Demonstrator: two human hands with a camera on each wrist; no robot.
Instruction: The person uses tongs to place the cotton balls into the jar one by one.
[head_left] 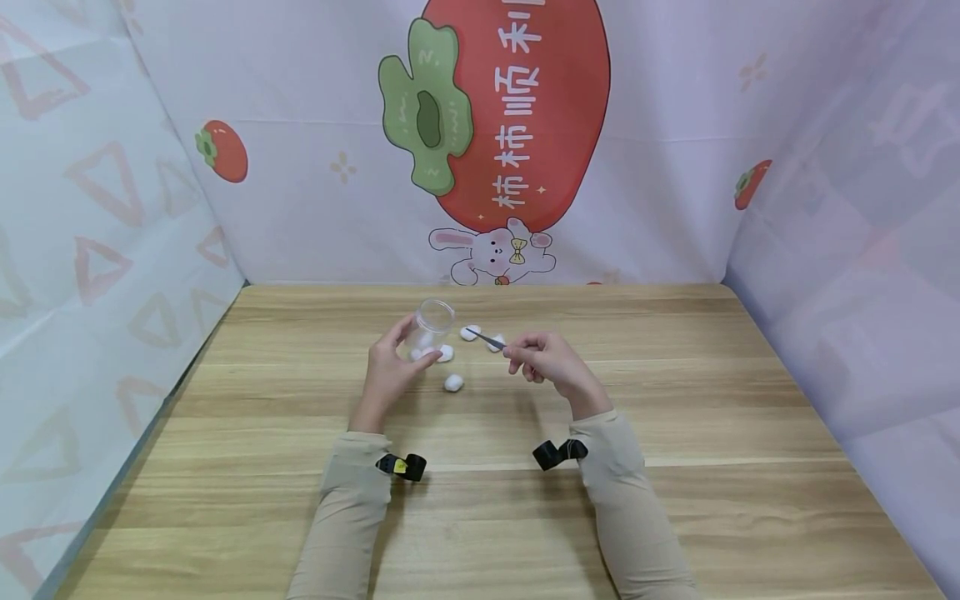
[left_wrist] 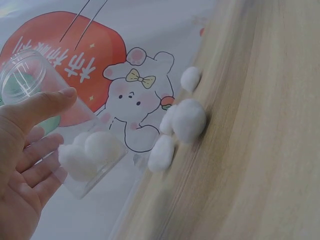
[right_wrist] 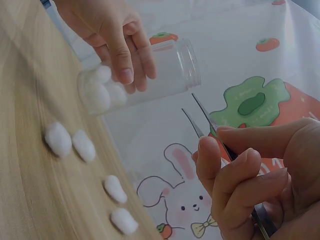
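Observation:
My left hand grips a clear jar, tilted, its thumb and fingers round the side. The jar's mouth is open, and several white cotton balls lie at its bottom. My right hand pinches a pair of metal tweezers between thumb and fingers. In the right wrist view the tweezer tips stand apart with nothing between them, close to the jar's mouth. On the table are several loose cotton balls; one lies nearest me, while another sits behind the tweezer tips in the head view.
A wooden table lies under both hands. Printed fabric walls rise at its back and on both sides. Each wrist carries a small black camera, the right camera being beside the sleeve cuff.

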